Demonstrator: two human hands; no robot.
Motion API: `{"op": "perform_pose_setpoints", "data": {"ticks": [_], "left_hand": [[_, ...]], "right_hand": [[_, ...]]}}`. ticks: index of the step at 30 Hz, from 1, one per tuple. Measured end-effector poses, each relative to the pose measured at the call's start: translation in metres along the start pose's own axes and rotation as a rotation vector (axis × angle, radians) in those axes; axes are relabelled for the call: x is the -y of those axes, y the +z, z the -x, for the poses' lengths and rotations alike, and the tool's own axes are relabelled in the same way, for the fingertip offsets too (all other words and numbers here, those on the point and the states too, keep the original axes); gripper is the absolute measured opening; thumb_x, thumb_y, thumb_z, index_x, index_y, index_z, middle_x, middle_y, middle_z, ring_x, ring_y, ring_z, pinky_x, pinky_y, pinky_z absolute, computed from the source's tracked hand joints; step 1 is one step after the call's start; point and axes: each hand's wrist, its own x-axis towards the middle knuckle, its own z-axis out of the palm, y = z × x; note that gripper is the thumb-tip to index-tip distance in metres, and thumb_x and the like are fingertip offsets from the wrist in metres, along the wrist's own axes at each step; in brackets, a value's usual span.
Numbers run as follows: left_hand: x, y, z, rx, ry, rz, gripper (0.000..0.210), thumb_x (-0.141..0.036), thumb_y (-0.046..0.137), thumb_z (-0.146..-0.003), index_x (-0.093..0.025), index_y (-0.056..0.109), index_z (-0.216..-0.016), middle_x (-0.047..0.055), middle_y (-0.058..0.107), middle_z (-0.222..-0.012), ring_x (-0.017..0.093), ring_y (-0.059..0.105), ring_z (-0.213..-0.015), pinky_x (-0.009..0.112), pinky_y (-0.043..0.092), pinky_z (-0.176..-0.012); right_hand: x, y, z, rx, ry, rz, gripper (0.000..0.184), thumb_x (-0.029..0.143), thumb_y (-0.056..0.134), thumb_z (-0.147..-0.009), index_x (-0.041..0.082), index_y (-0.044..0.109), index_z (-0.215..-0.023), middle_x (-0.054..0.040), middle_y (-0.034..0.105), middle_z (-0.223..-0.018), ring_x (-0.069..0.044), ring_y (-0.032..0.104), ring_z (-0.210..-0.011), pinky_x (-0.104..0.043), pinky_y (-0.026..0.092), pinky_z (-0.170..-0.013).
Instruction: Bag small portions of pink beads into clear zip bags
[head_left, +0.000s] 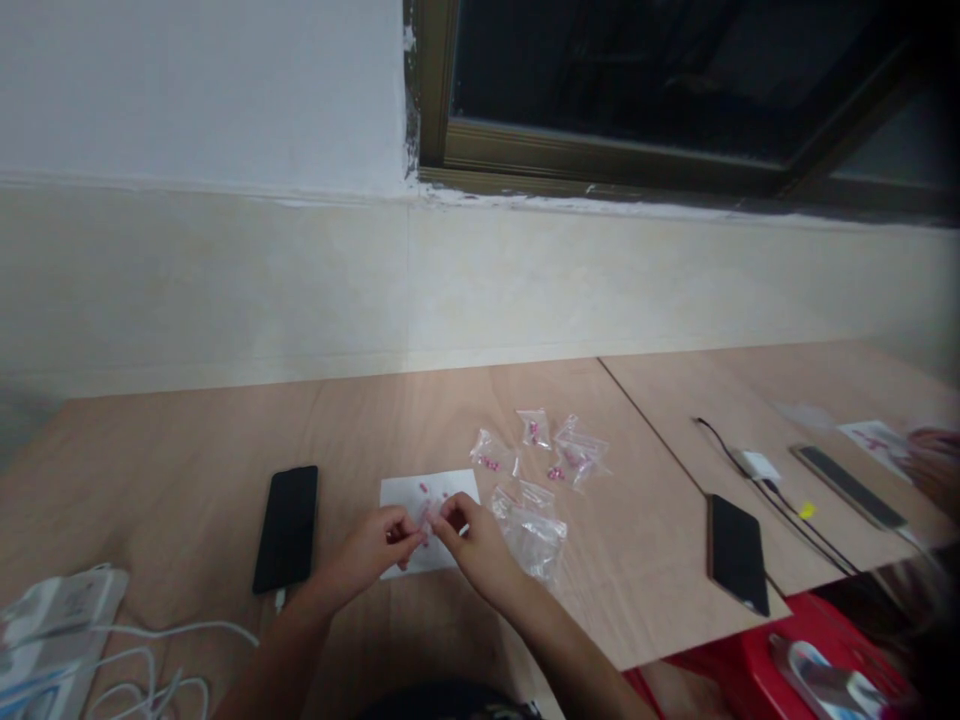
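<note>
Over a white sheet of paper [397,492], both hands meet with fingertips nearly touching. My left hand [384,540] is closed in a pinch, and my right hand [469,535] pinches from the other side. Between them is a small clear plastic bag [427,514], mostly covered by fingers. Several small pink pieces [424,488] lie on the paper around the fingertips. Right of my right hand rests a pile of clear zip bags [536,540]. Beyond it are small bags holding pink pieces [491,462], [534,430] and a further bag group [577,458].
A black phone [287,528] with a white cable lies at left, near a white power strip [64,620]. Another phone [737,553] lies by the table seam, with a charger [761,466] and a grey phone [847,486] beyond. Another person's hand [934,460] shows at far right, above a red stool [795,650].
</note>
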Motion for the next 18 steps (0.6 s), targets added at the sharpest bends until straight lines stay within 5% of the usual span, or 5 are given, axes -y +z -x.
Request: {"op": "perform_pose_setpoints", "data": {"ticks": [8,18], "left_hand": [[-0.005,0.013,0.008,0.045,0.034,-0.063,0.029,-0.038,0.055,-0.072,-0.015,0.043,-0.059,-0.006,0.042,-0.057,0.007,0.042,-0.050,0.016,0.038,-0.041],[-0.017,0.004,0.015,0.301,0.007,0.048,0.035,-0.048,0.041,-0.080,-0.016,0.052,-0.081,-0.005,0.040,-0.065,0.005,0.042,-0.046,0.015,0.040,-0.037]], "right_hand": [[0.006,-0.003,-0.001,0.293,0.261,-0.187,0.010,0.022,0.049,-0.071,0.015,0.050,-0.064,0.0019,0.050,-0.054,-0.010,0.047,-0.043,-0.023,0.040,-0.040],[-0.003,-0.014,-0.001,0.487,0.284,-0.510,0.035,0.045,0.065,-0.058,0.014,0.050,-0.063,0.0021,0.052,-0.055,-0.007,0.045,-0.042,-0.020,0.040,-0.035]]}}
